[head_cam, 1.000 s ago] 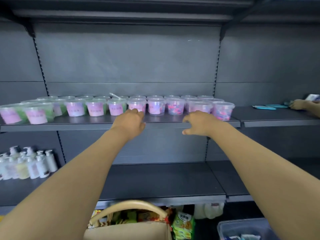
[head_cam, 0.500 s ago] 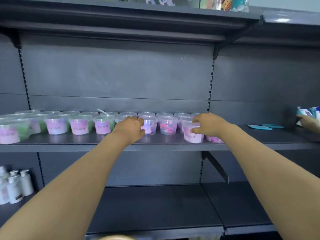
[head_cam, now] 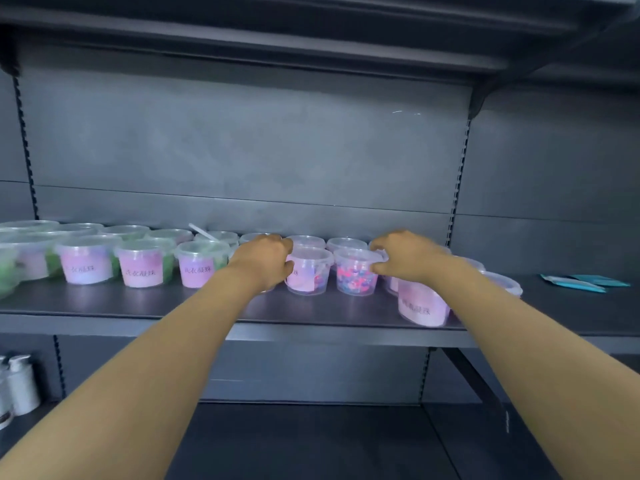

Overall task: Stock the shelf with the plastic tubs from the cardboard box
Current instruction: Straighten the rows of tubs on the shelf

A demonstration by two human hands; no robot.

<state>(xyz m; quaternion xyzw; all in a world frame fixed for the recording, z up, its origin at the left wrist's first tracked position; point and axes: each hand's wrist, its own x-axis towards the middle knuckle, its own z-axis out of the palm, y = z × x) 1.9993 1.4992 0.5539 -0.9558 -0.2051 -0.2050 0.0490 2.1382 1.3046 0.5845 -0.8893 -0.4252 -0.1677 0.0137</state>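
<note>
L hand [head_cam: 265,263] curled round a tub [head_cam: 269,289] (mostly hidden), R hand [head_cam: 408,258] pinching bead tub [head_cam: 356,280] rim, both on shelf [head_cam: 138,306].

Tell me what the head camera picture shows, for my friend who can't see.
Two bare hands hold clear lidded tubs on a dark shelf: the left hand grips a pink-labelled tub, the right hand pinches the rim of a bead-filled tub. More tubs line the shelf leftward.

**Head camera, single view**

One wide-angle camera on the person's head. Faces the dark shelf [head_cam: 311,308] straight on, tilted slightly down. Near: both forearms [head_cam: 138,393] run from the lower corners to the tubs [head_cam: 142,268] at mid-frame. Upper shelf [head_cam: 311,39] underside tops the frame.
</note>
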